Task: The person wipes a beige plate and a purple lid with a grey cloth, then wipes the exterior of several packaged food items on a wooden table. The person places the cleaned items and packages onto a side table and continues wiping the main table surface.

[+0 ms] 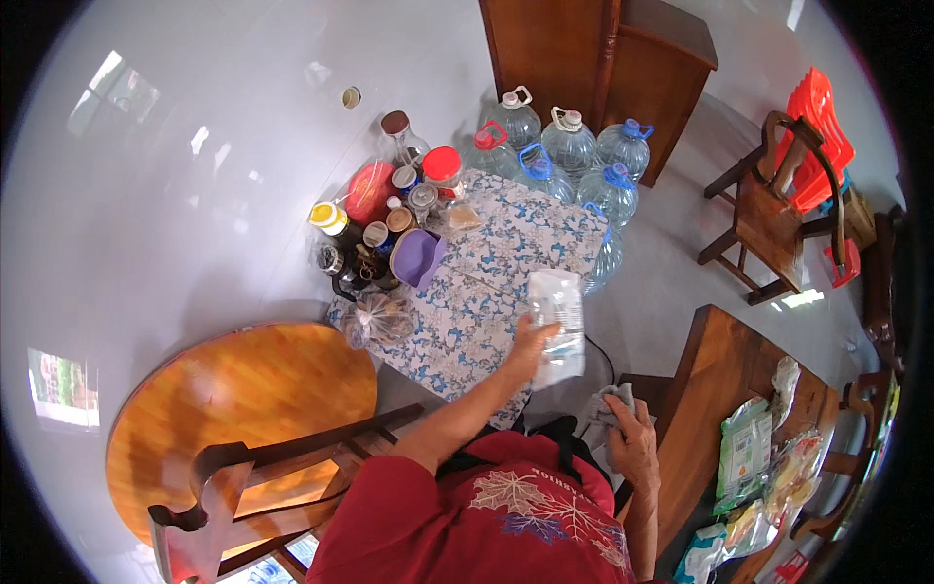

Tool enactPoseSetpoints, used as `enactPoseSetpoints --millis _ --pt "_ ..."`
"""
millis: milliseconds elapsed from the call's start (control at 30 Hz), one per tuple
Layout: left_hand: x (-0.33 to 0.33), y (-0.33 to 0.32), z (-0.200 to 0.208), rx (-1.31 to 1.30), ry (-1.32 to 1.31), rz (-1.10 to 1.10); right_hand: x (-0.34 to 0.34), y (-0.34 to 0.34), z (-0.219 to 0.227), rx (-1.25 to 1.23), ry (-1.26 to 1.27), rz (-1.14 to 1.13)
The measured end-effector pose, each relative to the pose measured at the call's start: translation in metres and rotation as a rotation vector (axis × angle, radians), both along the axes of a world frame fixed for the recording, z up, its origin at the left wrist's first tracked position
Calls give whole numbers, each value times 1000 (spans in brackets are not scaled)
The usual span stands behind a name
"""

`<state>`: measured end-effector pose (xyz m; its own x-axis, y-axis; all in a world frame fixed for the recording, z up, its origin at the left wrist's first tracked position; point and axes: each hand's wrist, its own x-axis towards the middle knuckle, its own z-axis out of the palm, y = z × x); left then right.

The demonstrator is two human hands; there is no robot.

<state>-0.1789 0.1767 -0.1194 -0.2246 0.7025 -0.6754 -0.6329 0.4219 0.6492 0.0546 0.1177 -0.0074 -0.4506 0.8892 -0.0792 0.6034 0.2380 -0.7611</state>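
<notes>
My left hand [533, 347] is closed on a white plastic packet [558, 302], partly see-through, held up over the right edge of the small table. A blue and white floral cloth [467, 321] covers that table. My right hand [632, 440], lower and further right, grips a crumpled grey rag [601, 409] beside my body. Jars and bottles crowd the table's far left, among them a red-lidded jar [443, 167], a purple container [418, 258] and a yellow-capped bottle [329, 218]. Nearer me lies a knotted clear plastic bag [377, 319]; what it holds is hard to make out.
Several large water bottles [571, 146] stand beyond the table, before a wooden cabinet [550, 49]. At left are a round wooden tabletop [243, 419] and a dark chair [282, 477]. At right, a wooden table [705, 399] carries plastic packages [745, 453]; another chair [778, 219] stands behind it.
</notes>
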Motion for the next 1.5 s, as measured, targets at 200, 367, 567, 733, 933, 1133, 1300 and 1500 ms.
enactPoseSetpoints --millis 200,367,567,733,933,1133,1300,1500 --pt "-119 -15 -68 -86 344 -35 8 -7 -27 24 -97 -33" --pt "-183 -5 -83 -135 496 -139 -5 -18 -33 -78 -122 -47" --pt "-224 18 -104 -73 485 -171 0 -22 -33 -94 -251 -126" --pt "-252 32 -156 -51 1095 -272 -6 -19 -24 -171 -310 -169" --pt "-215 50 -90 -95 1833 -421 -14 -31 -28 -207 -330 -217" --pt "-200 26 -155 91 1693 -686 -12 -40 -46 -114 -384 -208" --pt "-203 18 -156 112 1860 -678 -8 -29 -30 -202 -413 -379" --pt "-147 35 -109 210 1709 -628 29 -41 -37 -198 -342 -727"
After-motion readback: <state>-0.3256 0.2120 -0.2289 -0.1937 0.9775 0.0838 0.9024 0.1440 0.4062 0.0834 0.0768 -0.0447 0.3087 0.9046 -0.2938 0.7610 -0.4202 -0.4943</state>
